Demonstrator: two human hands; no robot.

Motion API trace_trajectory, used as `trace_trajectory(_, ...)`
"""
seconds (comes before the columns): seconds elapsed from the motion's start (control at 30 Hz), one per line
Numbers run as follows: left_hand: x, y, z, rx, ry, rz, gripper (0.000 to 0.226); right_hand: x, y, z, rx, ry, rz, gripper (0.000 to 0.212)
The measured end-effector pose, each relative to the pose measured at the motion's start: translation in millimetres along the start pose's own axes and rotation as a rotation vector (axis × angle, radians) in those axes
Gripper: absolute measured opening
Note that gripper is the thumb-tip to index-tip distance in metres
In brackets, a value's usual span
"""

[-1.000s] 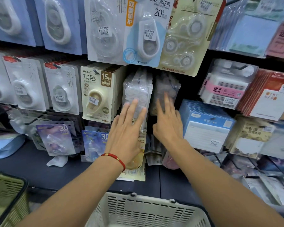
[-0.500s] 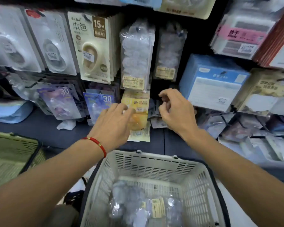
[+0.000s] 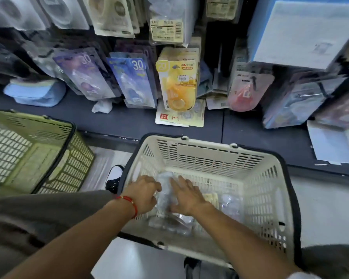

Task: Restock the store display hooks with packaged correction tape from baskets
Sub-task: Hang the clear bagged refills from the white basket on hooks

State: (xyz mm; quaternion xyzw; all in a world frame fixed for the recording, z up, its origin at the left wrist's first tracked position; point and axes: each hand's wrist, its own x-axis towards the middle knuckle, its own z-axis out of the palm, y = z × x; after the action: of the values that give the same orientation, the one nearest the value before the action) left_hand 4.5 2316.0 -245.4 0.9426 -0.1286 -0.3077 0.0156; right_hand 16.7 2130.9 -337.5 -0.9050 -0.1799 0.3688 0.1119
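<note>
A white plastic basket (image 3: 268,194) sits on the floor below the display and holds several clear packs of correction tape (image 3: 165,198). Both my hands are down inside it. My left hand (image 3: 144,195), with a red cord on the wrist, curls around the left side of a clear pack. On the right side of the same pack lies my right hand (image 3: 186,198), fingers spread flat. More clear packs (image 3: 229,204) rest at the basket's right. Above, clear packs with yellow labels (image 3: 166,30) hang on a hook.
An olive-green basket (image 3: 34,152) stands to the left of the white one. Purple, blue and yellow (image 3: 177,81) carded tapes hang above a dark shelf ledge (image 3: 129,119). Blue boxes (image 3: 302,33) hang top right. Loose packets lie on the ledge.
Both hands dropped from the hanging packs on the display down into the white basket, and my view tilted downward with them. They now touch a clear pack there.
</note>
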Motion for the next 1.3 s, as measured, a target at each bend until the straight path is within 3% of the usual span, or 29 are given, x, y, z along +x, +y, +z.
trace_trajectory(0.1, 2.7, 5.1, 6.8, -0.128, 0.067, -0.101, 0.041, 11.9, -17.2, 7.9, -0.029, 0.123, -0.011, 0.096)
trace_trajectory(0.17, 4.9, 5.4, 6.7, -0.214, 0.097, -0.156, 0.038, 11.4, -8.0, 3.6, 0.079, 0.202, -0.042, 0.081)
trace_trajectory(0.3, 13.5, 7.2, 1.3, -0.498, 0.178, -0.315, 0.034, -7.4, 33.3, -35.9, 0.644, 0.261, -0.012, 0.059)
trace_trajectory(0.4, 20.2, 20.6, -3.2, -0.873, 0.189, -0.459, 0.053, -29.2, 60.0, -70.5, 1.061, 0.264, 0.008, 0.043)
trace_trajectory(0.5, 25.9, 39.6, -5.3, -1.313, 0.139, -0.534, 0.086, -48.5, 64.8, -85.3, 1.288, 0.198, -0.029, 0.047)
trace_trajectory(0.63, 23.6, 45.7, -10.4, -1.605, 0.211, -0.534, 0.059, -59.4, 55.6, -86.4, 1.479, 0.168, -0.07, 0.055)
trace_trajectory(0.73, 14.0, 35.8, -15.7, -1.655, 0.194, -0.519, 0.08, -66.8, 50.1, -87.5, 1.595, 0.16, -0.105, 0.056)
trace_trajectory(0.9, 3.7, 31.4, -24.3, -1.783, 0.145, -0.413, 0.084, -75.5, 41.4, -92.9, 1.65, 0.236, -0.088, 0.045)
trace_trajectory(1.0, 4.6, 30.8, -25.7, -1.918, 0.082, -0.284, 0.043, -76.1, 38.3, -94.5, 1.731, 0.309, -0.106, 0.036)
trace_trajectory(1.07, 5.6, 28.5, -25.5, -1.944, 0.078, -0.241, 0.04, -76.9, 38.3, -93.5, 1.694, 0.329, -0.08, 0.034)
trace_trajectory(1.2, 5.9, 20.8, -28.1, -1.77, 0.131, -0.219, 0.047, -79.2, 48.2, -91.5, 1.498, 0.34, -0.007, 0.056)
trace_trajectory(1.3, 9.9, 16.3, -28.2, -1.555, 0.206, -0.249, 0.04, -74.8, 51.8, -91.3, 1.19, 0.443, -0.035, 0.099)
